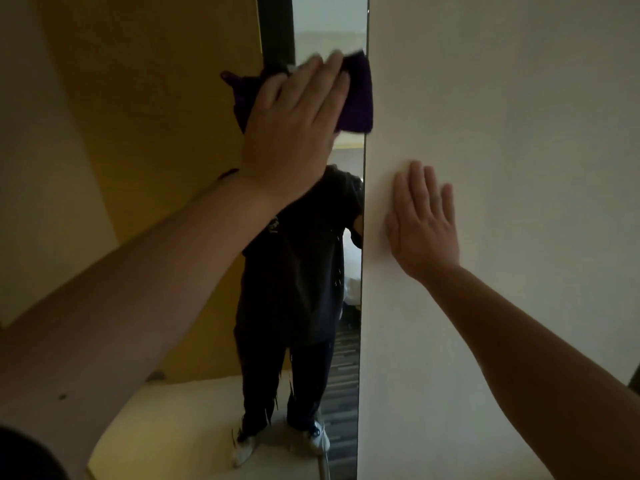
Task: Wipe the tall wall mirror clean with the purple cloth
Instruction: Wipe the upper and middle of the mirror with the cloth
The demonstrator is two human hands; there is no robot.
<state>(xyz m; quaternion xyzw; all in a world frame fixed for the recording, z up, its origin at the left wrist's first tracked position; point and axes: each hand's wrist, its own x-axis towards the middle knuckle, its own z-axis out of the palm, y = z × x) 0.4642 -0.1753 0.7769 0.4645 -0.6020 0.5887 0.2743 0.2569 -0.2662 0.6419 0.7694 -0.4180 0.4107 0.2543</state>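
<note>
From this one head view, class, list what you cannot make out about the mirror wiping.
- Mirror: top and bottom cut off by the frame edges.
- Glass under the purple cloth: hidden by the cloth and left hand.
- Smears or streaks: too dim to judge.
- Right hand: palm against the white wall, unseen.

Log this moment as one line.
left hand: flat, pressing purple cloth | mirror: upper part, right edge | right hand: flat on wall

The cloth point(358, 95) at twelve o'clock is showing deep purple. The wall point(502, 133) at three o'clock is showing plain white, and the mirror point(346, 358) is reflecting dark striped flooring.
</note>
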